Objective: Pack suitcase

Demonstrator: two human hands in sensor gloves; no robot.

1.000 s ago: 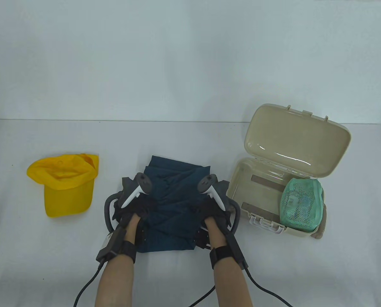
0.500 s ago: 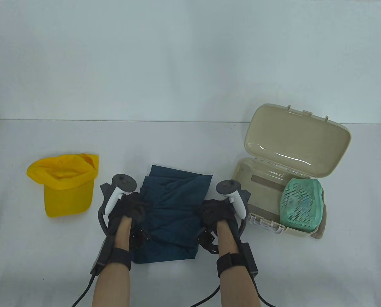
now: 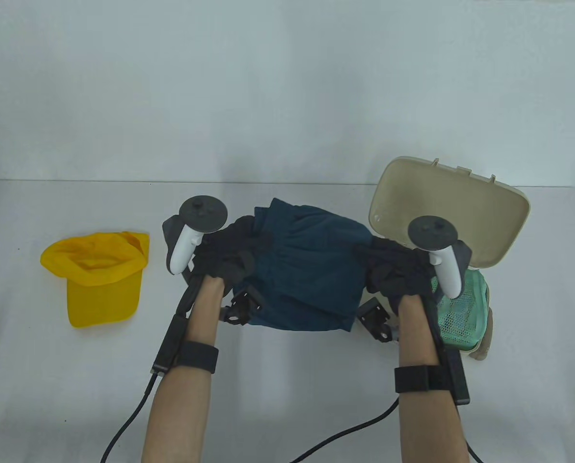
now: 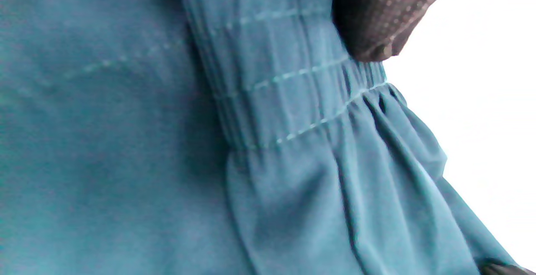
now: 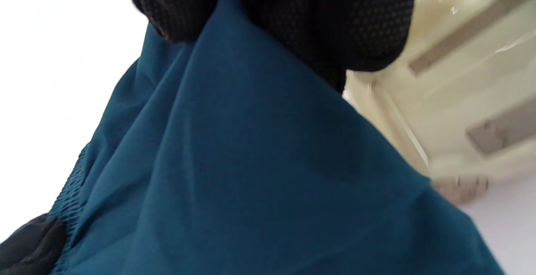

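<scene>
The folded dark teal shorts hang in the air between my two hands, above the table. My left hand grips their left side; its wrist view shows the elastic waistband under a gloved finger. My right hand grips their right side, with the cloth filling its wrist view. The beige suitcase stands open at the right, its base partly hidden behind my right hand. A green mesh pouch lies inside it. The suitcase floor shows in the right wrist view.
A yellow cap lies on the white table at the left. Cables trail from both wrists toward the front edge.
Both hands gripped the shorts by the sides and lifted them off the table, moving them up and to the right toward the suitcase. My right hand now covers part of the suitcase base.
</scene>
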